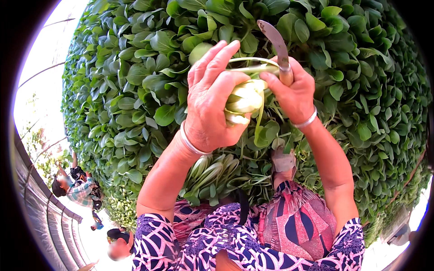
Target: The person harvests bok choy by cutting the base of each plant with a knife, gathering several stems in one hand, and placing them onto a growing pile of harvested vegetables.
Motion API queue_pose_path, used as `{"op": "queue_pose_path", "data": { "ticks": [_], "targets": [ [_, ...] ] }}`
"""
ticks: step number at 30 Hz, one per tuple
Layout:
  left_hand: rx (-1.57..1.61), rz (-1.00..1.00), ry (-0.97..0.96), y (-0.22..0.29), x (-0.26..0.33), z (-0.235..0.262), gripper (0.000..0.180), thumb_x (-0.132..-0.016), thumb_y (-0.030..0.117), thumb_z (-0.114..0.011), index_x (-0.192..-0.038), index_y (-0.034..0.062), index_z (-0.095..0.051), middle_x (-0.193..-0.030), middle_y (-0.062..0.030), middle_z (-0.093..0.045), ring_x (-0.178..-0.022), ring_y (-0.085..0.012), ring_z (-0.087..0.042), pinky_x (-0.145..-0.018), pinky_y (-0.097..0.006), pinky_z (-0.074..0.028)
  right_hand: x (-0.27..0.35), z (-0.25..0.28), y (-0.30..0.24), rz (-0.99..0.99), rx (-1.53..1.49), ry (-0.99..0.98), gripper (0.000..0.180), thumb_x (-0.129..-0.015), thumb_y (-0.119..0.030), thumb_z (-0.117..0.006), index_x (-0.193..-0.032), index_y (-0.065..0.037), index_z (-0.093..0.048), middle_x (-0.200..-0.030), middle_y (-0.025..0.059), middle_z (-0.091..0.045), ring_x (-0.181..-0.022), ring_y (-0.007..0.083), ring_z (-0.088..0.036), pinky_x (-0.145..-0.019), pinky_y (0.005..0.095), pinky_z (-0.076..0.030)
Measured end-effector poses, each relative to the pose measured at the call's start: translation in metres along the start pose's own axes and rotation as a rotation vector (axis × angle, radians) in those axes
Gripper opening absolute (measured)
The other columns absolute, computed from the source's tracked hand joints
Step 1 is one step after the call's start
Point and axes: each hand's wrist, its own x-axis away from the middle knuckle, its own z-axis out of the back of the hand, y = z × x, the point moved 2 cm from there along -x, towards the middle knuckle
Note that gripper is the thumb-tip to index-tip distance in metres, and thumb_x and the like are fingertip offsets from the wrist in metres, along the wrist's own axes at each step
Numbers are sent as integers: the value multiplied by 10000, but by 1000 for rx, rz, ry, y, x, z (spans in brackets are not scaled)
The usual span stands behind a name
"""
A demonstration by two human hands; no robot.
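My left hand (208, 99) is wrapped round a head of bok choy (246, 98), its pale base turned toward me and its leaves mostly hidden behind the fingers. The index and middle fingers stretch past it. In my right hand (296, 92) is a curved knife (275, 40) with a wooden handle, its blade pointing up and away. The right thumb touches the bok choy near its base, and a thin pale stalk (253, 69) runs between the two hands. One loose outer stalk hangs down below the head.
Dense leafy greens (153, 67) fill the ground ahead and to both sides. A pile of picked bok choy (214, 174) lies just below my left wrist. My foot (283, 162) stands among the plants. Other people (81, 187) are at the far left, beside a plastic-covered frame (49, 217).
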Motion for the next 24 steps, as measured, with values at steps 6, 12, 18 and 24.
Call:
{"op": "queue_pose_path", "data": {
  "ticks": [6, 12, 18, 24],
  "targets": [
    [930, 453, 64, -8, 12, -36, 753, -658, -7, -829, -1304, 28, -444, -1173, -111, -616, -1047, -195, -618, -890, -331, -512, 7, -1, -37, -299, -191, -176, 280, -854, -111, -719, -1095, -7, -620, -848, 15, -659, -628, 49, -567, -519, 209, -468],
    [1065, 1005, 54, -44, 33, -59, 462, -677, -127, -727, -1101, 10, -604, -990, -61, -685, -861, -159, -667, -800, -308, -544, -21, 8, 43, -567, -60, -236, 299, -881, -240, -673, -1049, -8, -586, -760, 35, -617, -466, 77, -473, -405, 233, -360],
    [296, 567, -199, -48, -11, -23, 353, -738, -35, -675, -1081, 17, -612, -926, -69, -687, -862, -139, -657, -768, -284, -521, -72, 10, 95, -549, 210, -79, 265, -834, -207, -626, -936, 32, -576, -749, 121, -625, -473, 196, -536, -451, 332, -434],
    [-391, 78, -540, -47, -61, -45, 412, -682, 55, -709, -1065, 75, -557, -1183, -127, -598, -877, -330, -657, -777, -423, -503, -111, 3, 127, -465, 460, 21, 246, -808, -193, -601, -905, 28, -649, -931, 238, -677, -796, 367, -672, -734, 420, -529]
  ]
}}
